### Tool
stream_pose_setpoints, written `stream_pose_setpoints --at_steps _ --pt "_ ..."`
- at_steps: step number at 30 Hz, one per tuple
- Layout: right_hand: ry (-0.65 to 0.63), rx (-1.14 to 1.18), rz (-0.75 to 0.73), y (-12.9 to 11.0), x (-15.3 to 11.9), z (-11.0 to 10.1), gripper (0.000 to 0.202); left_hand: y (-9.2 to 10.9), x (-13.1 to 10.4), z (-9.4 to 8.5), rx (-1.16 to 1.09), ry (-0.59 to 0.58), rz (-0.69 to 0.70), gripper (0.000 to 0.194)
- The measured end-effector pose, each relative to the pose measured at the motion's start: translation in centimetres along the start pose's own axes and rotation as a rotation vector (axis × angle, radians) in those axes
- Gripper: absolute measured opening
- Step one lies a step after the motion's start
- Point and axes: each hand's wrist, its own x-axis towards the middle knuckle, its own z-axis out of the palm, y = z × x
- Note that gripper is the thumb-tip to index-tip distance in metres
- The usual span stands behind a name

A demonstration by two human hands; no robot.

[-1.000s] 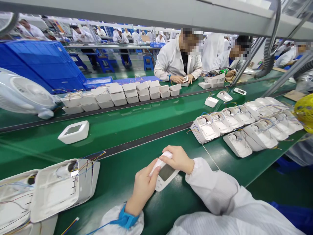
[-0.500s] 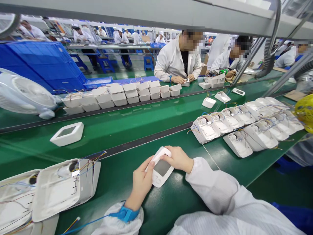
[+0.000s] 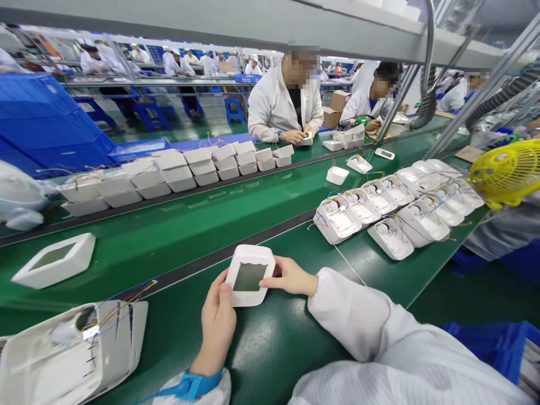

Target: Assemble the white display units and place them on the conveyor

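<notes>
Between my two hands is a white housing (image 3: 251, 253) with a dark rectangular window, tilted up over the green bench. My left hand (image 3: 218, 315) grips its left edge, thumb on the front; a blue strap circles that wrist. My right hand (image 3: 291, 275) pinches the right edge, thumb at the window's lower right corner, other fingers partly hidden behind. Open white shells (image 3: 110, 360) with wires lie stacked at the lower left. Another windowed housing (image 3: 84, 252) rests on the green belt at the left.
Rows of wired shells (image 3: 337, 222) stand on the right of the bench, near a yellow fan (image 3: 508, 171). Across the belt (image 3: 169, 225) are stacked white housings (image 3: 169, 159) and a person in white (image 3: 270, 104). A grey beam (image 3: 236, 31) crosses overhead.
The housing has been turned, its window now more upright and facing me. My right thumb has moved from its upper part to the lower right of the window. The view has shifted right.
</notes>
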Motion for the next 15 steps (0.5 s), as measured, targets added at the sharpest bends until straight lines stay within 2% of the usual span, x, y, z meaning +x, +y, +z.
stream_pose_setpoints --at_steps 2,4,6,8,11,15 --pt "0.131 -0.173 -0.167 -0.8 -0.4 0.1 0.056 -0.1 0.1 0.2 -0.003 -0.018 0.065 0.057" --pt "0.209 -0.369 -0.349 -1.5 -0.8 0.0 0.057 -0.2 0.0 0.3 -0.066 -0.048 0.177 0.068" --pt "0.162 -0.499 -0.444 -2.1 -1.0 -0.2 0.058 -0.3 -0.3 0.3 -0.092 -0.093 0.289 0.081" --pt "0.014 -0.567 -0.444 -2.5 -1.1 -0.4 0.056 -0.2 -0.5 0.2 -0.02 -0.149 0.342 0.082" --pt "-0.155 -0.636 -0.384 -2.8 -1.2 -0.7 0.054 0.0 -0.8 -0.1 0.112 -0.174 0.309 0.075" --pt "-0.129 -0.685 -0.371 -2.7 -1.3 -0.5 0.056 0.4 -0.7 -0.3 0.176 -0.185 0.306 0.061"
